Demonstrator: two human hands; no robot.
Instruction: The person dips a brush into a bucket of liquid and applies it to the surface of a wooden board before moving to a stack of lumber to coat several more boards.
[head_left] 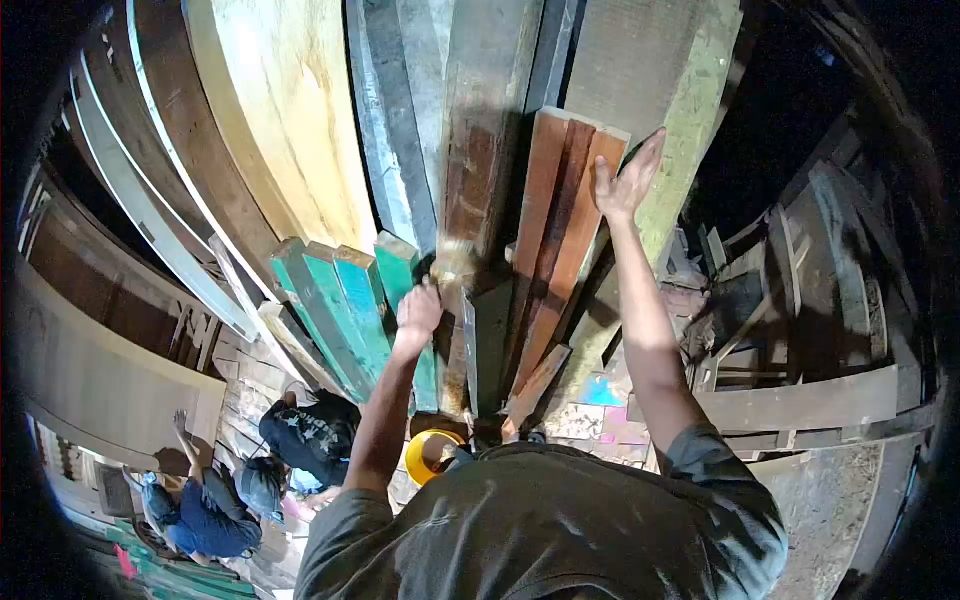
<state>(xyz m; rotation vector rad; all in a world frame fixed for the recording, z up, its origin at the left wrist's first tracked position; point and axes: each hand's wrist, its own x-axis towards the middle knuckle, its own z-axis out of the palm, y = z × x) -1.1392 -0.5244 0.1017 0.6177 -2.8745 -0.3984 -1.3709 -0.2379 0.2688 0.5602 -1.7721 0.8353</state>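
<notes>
My left hand (pixel 420 308) is closed, just right of the green-painted boards (pixel 392 275). Blurred tan bristles of what looks like a brush (pixel 457 260) show at its fingertips; the handle is hidden in the hand. My right hand (pixel 632 180) is open, its fingers stretched up and away, with the thumb and palm at the upper right edge of the reddish-brown boards (pixel 575 185). Those boards stand upright, leaning on taller planks. A dark narrow board (pixel 490 345) stands between the two groups. Below my left forearm sits a yellow bucket (pixel 416 458), partly hidden by my body.
Tall wide planks (pixel 285 100) lean behind the boards. At lower left, two people (pixel 215 510) (pixel 315 435) are low near the floor. Timber frames and loose wood (pixel 800 280) fill the right side. Brick paving (pixel 590 422) has blue and pink patches.
</notes>
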